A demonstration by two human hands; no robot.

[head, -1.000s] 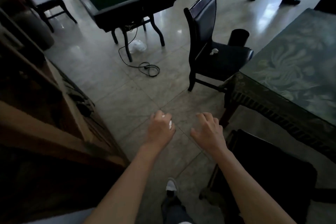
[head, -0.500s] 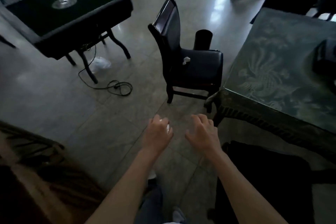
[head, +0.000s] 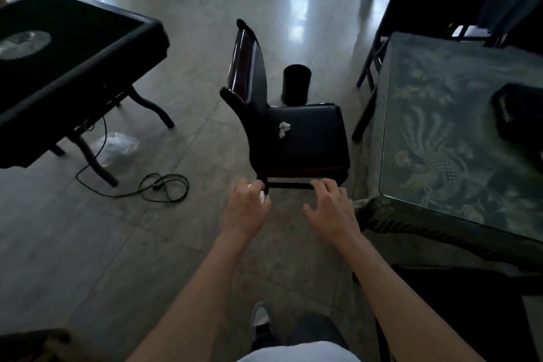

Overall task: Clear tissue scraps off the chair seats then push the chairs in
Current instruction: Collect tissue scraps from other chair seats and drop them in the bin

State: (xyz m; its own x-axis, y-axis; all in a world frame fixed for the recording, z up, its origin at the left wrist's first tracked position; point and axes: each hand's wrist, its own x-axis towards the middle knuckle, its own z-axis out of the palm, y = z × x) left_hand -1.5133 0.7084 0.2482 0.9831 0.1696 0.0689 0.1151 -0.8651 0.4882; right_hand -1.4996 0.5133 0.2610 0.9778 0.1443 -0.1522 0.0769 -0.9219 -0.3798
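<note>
1. Lying on the dark chair [head: 308, 138] seat near the backrest is a white tissue scrap [head: 283, 129].
2. Left hand [head: 246, 209] curls around a white wad [head: 262, 196]; right hand [head: 330, 209] hangs loose, holding nothing.
3. Beside the chair stands a glass-topped table [head: 458, 138]; behind it, a black bin [head: 296, 84].

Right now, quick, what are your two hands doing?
Left hand: curled around a white tissue scrap.
Right hand: open, fingers relaxed, holding nothing.

Black bin [head: 296, 84], coiled cable [head: 164, 186], plastic bag [head: 119, 145] on floor.
</note>
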